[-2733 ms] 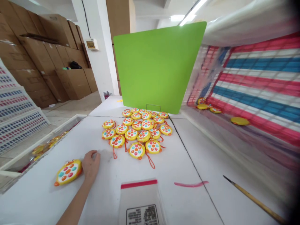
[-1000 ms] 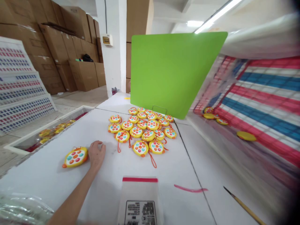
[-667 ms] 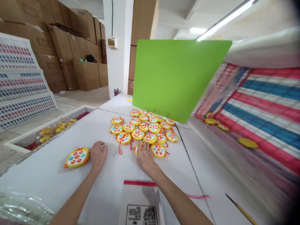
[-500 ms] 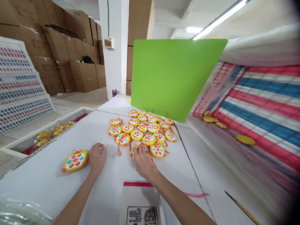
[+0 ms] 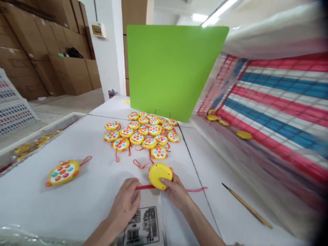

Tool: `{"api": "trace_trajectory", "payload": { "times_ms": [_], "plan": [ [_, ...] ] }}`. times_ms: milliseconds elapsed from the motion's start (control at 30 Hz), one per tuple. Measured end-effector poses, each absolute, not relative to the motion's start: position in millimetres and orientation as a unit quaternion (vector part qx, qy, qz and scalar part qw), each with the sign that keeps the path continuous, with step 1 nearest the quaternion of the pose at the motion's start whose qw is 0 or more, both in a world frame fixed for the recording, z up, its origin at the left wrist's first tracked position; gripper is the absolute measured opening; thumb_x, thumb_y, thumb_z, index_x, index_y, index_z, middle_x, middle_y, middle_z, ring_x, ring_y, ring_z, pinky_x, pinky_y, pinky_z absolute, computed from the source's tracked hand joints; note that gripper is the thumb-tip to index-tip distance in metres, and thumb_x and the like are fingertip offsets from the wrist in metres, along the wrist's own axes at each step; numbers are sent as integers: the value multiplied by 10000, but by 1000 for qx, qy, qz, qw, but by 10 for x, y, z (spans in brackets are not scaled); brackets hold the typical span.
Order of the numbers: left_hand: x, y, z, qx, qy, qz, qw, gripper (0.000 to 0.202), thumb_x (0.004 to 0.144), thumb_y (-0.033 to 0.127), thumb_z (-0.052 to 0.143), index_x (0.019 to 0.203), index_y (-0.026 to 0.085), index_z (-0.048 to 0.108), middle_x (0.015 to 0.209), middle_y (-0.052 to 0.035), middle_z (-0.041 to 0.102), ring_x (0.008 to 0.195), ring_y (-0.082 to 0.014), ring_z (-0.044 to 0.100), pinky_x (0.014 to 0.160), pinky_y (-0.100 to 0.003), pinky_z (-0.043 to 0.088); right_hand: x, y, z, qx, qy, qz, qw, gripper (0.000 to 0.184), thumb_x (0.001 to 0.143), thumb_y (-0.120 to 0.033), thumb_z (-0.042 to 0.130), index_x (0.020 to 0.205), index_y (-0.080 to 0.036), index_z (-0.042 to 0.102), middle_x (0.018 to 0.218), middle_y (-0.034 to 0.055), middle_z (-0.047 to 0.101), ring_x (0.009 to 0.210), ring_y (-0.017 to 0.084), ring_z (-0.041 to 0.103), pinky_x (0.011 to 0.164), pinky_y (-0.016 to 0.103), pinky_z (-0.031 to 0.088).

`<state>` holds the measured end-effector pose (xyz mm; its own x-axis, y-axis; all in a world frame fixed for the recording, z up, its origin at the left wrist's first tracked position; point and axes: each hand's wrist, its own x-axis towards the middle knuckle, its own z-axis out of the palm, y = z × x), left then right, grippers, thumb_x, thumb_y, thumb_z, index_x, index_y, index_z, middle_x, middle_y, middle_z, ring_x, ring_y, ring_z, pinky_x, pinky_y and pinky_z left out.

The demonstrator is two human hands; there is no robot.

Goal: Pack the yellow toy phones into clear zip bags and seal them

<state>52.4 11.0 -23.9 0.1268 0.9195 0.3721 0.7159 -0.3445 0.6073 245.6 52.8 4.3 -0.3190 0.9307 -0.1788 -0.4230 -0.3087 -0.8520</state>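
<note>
My right hand is closed on a round yellow toy, held back side up at the red-edged mouth of a clear plastic bag. An orange cord trails from the toy. My left hand rests on the bag's top edge with its fingers curled, pinching the opening. Several more yellow toys with coloured buttons lie in a cluster farther back on the white table. One single toy lies face up at the left.
A green board stands behind the cluster. A striped red, white and blue crate holding a few toys fills the right side. A thin brush lies at the right. A tray of bagged toys sits at the left edge. Cardboard boxes line the back.
My right hand came in, took one toy from the front of the cluster and brought it back to the bag. My left hand left the single toy and moved onto the bag.
</note>
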Motion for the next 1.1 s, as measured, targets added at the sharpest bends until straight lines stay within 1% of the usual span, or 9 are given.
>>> {"api": "trace_trajectory", "payload": {
  "times_ms": [100, 200, 300, 433, 533, 633, 767, 933, 1100],
  "plan": [
    [746, -138, -297, 776, 543, 299, 118, 224, 806, 209, 454, 1001, 217, 563, 1040, -98, 607, 971, -242, 562, 839, -406, 475, 2531, 523, -37, -330, -292, 759, 479, 393, 707, -262, 676, 1060, -167, 531, 988, 85, 654, 854, 226, 628, 662, 341, 514],
    [827, -212, -436, 788, 549, 275, 43, 391, 807, 311, 497, 1188, 226, 480, 1157, -119, 576, 1045, -291, 541, 834, -455, 468, 2536, 519, -126, -310, -260, 782, 475, 324, 790, -324, 586, 1069, -174, 520, 986, 96, 656, 801, 215, 640, 593, 324, 517],
    [860, -204, -526, 795, 550, 257, 10, 407, 830, 322, 465, 1227, 235, 449, 1123, -110, 593, 1001, -282, 562, 810, -432, 473, 2529, 500, -173, -296, -274, 794, 454, 361, 797, -365, 585, 1094, -179, 504, 971, 98, 658, 764, 205, 643, 551, 302, 512],
    [911, -180, -491, 795, 557, 238, -21, 307, 862, 222, 372, 1130, 222, 521, 980, -95, 619, 867, -242, 578, 750, -395, 474, 2537, 474, -172, -276, -334, 780, 451, 483, 696, -292, 699, 1128, -213, 499, 1051, 72, 626, 846, 208, 623, 604, 297, 512],
    [948, -161, -418, 802, 561, 204, -24, 223, 851, 168, 373, 873, 208, 591, 814, -73, 611, 741, -227, 555, 685, -398, 457, 2544, 464, -162, -277, -376, 747, 473, 554, 648, -240, 730, 1150, -232, 495, 1116, 49, 596, 980, 211, 572, 752, 317, 493],
    [963, -138, -364, 807, 559, 190, -25, 199, 839, 151, 393, 743, 200, 561, 763, -60, 599, 734, -230, 541, 731, -441, 434, 2541, 446, -139, -290, -416, 707, 492, 581, 642, -231, 735, 1165, -226, 482, 1132, 39, 586, 1031, 204, 539, 874, 334, 439],
    [935, -110, -354, 771, 593, 231, 33, 88, 823, 205, 461, 842, 209, 547, 815, -63, 604, 772, -244, 545, 725, -438, 433, 2535, 384, -71, -316, -459, 675, 484, 478, 700, -287, 701, 1129, -211, 503, 1060, 37, 606, 964, 189, 559, 849, 307, 450],
    [857, -110, -395, 678, 617, 353, 187, 324, 768, 210, 540, 1083, 210, 465, 1031, -85, 587, 952, -242, 545, 806, -415, 453, 2579, 253, 23, -386, -477, 675, 409, 451, 797, -398, 587, 1191, -222, 456, 1002, 50, 585, 802, 182, 580, 546, 247, 510],
    [819, -128, -374, 639, 617, 388, 245, 476, 756, 172, 491, 1225, 167, 411, 1064, -107, 585, 963, -232, 555, 830, -401, 453, 2683, 123, 133, -417, -508, 688, 307, 490, 814, -433, 552, 1243, -234, 423, 934, 38, 578, 711, 153, 569, 468, 213, 491]
  ]
}}
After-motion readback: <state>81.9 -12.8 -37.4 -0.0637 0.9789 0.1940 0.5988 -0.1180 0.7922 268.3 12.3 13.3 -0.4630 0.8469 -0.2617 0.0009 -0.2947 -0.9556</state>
